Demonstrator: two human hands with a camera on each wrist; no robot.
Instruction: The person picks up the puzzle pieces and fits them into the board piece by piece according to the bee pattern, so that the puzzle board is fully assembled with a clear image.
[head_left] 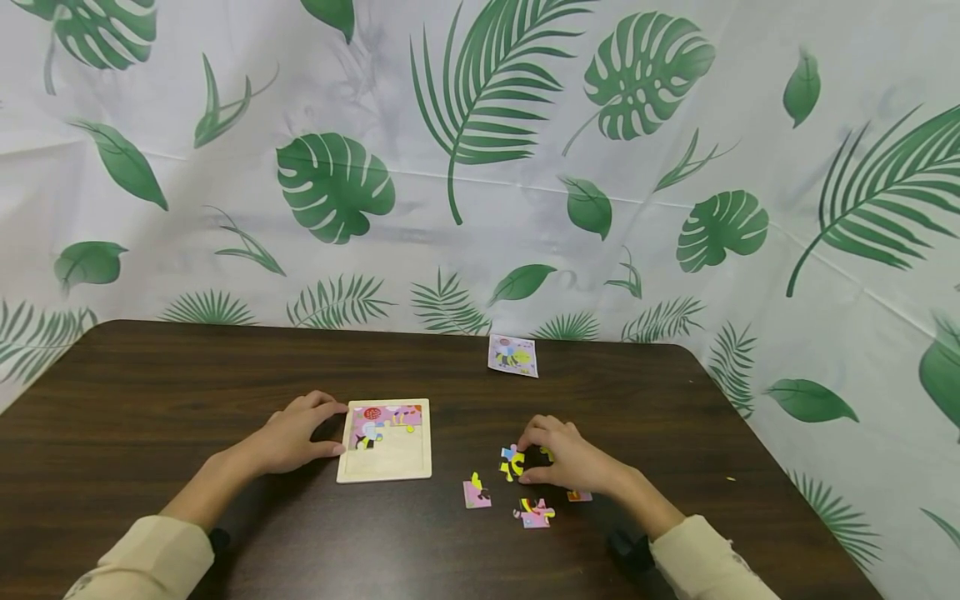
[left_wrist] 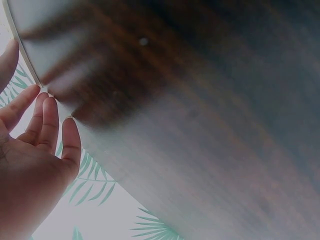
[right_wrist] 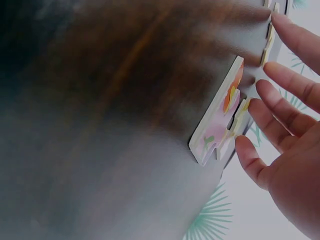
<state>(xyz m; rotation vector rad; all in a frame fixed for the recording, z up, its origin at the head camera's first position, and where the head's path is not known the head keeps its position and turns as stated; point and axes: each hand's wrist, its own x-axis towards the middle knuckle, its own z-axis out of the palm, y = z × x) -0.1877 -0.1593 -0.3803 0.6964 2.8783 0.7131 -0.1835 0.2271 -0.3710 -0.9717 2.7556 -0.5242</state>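
Observation:
A wooden puzzle tray (head_left: 393,457) lies left of centre, with pink picture pieces fitted along its top and upper left. My left hand (head_left: 303,431) touches the tray's left edge with thumb and fingertips, the fingers fairly straight in the left wrist view. On the right, my right hand (head_left: 562,457) pinches a yellow, black and blue puzzle piece (head_left: 512,465) between thumb and forefinger, low over the table. Around it lie a pink piece with a yellow tip (head_left: 476,493), a pink and red piece (head_left: 535,515), and an orange and pink piece (head_left: 580,496) partly covered by the hand.
A small picture card (head_left: 513,357) of a bee lies near the back edge of the dark wooden table (head_left: 225,367). Behind the table hangs a white cloth (head_left: 510,250) printed with green leaves.

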